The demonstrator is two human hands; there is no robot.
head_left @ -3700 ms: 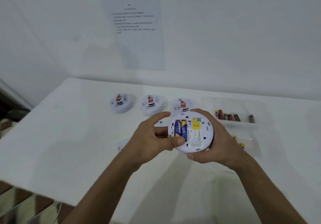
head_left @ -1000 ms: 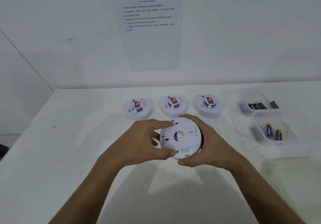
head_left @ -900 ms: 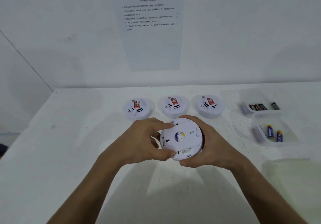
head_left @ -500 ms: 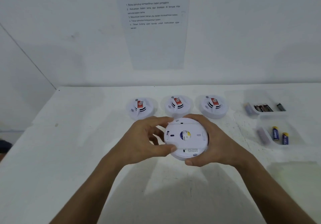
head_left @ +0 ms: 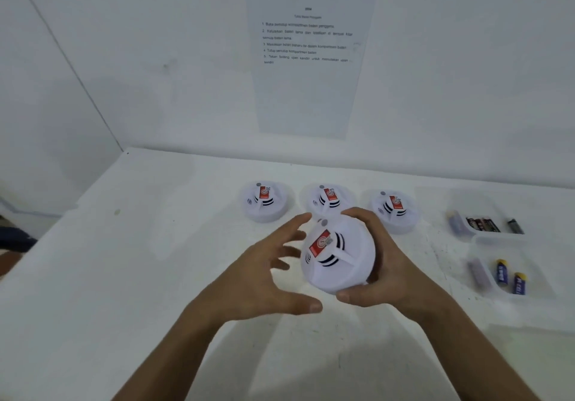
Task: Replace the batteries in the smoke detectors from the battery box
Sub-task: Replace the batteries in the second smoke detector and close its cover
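I am holding the round white plastic smoke detector (head_left: 339,256) face-up above the white table (head_left: 124,276), my right hand (head_left: 389,263) gripping its right rim, my left hand (head_left: 264,279) hovering spread open just left, nearer the vacant spot.

You have four smoke detectors (head_left: 337,254), two clear battery trays (head_left: 485,239), two blue batteries (head_left: 501,272), several dark batteries (head_left: 483,224), and one instruction sheet (head_left: 308,58).
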